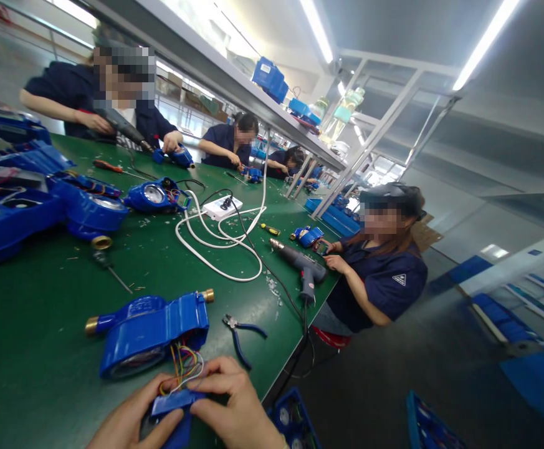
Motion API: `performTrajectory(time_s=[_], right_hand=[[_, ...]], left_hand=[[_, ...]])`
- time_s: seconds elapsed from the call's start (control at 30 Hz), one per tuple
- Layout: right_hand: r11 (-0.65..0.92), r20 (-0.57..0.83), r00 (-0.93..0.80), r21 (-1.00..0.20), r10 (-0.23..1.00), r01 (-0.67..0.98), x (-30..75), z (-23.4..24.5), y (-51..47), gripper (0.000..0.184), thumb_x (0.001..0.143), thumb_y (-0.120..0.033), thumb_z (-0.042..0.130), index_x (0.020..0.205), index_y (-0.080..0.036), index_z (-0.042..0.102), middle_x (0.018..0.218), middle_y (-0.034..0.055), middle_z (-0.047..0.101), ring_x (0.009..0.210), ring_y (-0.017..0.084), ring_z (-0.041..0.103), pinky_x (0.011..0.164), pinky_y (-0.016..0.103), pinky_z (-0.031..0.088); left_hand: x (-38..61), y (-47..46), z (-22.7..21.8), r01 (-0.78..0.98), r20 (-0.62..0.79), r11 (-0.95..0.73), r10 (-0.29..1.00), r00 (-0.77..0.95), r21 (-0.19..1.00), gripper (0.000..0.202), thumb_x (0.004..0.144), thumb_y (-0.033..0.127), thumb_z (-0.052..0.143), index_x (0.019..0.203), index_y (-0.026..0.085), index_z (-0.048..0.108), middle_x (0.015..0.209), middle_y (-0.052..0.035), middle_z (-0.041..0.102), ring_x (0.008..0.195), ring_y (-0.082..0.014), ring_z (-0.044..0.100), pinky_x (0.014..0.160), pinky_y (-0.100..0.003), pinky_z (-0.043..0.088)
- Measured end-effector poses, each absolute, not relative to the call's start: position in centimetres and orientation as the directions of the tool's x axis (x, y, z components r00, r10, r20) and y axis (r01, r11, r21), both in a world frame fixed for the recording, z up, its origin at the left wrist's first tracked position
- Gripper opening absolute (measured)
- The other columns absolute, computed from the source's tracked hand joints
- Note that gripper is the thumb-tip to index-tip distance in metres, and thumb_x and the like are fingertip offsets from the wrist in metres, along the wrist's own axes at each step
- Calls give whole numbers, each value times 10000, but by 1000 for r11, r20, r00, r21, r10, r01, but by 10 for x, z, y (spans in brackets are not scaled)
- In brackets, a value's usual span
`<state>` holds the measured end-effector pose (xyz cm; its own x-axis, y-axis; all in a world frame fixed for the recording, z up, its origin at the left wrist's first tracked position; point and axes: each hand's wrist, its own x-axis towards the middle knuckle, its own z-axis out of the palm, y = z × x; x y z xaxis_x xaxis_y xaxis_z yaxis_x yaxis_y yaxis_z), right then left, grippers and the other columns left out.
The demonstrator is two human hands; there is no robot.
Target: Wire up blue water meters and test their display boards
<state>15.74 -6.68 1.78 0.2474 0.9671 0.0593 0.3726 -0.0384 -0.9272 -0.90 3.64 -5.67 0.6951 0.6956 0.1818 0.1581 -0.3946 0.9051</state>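
Observation:
Both of my hands grip a small blue plastic part [178,402] at the bottom of the view. My left hand [134,415] pinches its left side between thumb and fingers. On the opposite side, my right hand [234,399] holds it with thumb and forefinger. Thin coloured wires [185,365] run from this part up to a blue water meter [157,330] with brass ends, which lies on its side on the green table. A pair of blue-handled cutting pliers [241,337] lies open to the right of the meter.
A heat gun [300,265] rests near the table's right edge, its cable hanging down. A white power strip [222,207] with looped cord lies mid-table. More blue meters [91,209] and a screwdriver [108,265] are at left. Co-workers [384,249] sit around the table.

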Motion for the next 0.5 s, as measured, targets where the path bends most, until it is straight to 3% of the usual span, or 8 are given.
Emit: performTrajectory(time_s=[0.07, 0.27, 0.5], right_hand=[[-34, 84, 328, -941, 941, 338, 151, 16, -66, 312, 748, -69, 742, 938, -314, 771, 1015, 5, 658, 992, 171, 604, 907, 302, 444], [-17, 185, 406, -895, 895, 446, 141, 22, -58, 373, 617, 37, 793, 835, -264, 771, 999, 5, 658, 1015, 188, 575, 921, 330, 433], [8, 239, 446, -888, 863, 460, 134, 16, -51, 195, 728, -18, 707, 753, -210, 723, 868, 12, 649, 910, 171, 584, 833, 302, 451]], left_hand=[[-8, 41, -47, 173, 149, -362, 707, 691, 916, 326, 833, 519, 592, 971, 233, 665, 938, -15, 755, 880, -209, 725, 781, -233, 580], [-8, 50, -34, 201, 94, -332, 694, 714, 922, 341, 816, 551, 600, 897, 224, 653, 844, -9, 737, 791, -199, 711, 721, -221, 568], [-9, 46, -34, 198, 78, -272, 749, 658, 942, 352, 819, 526, 613, 1001, 226, 589, 924, -20, 711, 877, -206, 689, 784, -250, 543]])
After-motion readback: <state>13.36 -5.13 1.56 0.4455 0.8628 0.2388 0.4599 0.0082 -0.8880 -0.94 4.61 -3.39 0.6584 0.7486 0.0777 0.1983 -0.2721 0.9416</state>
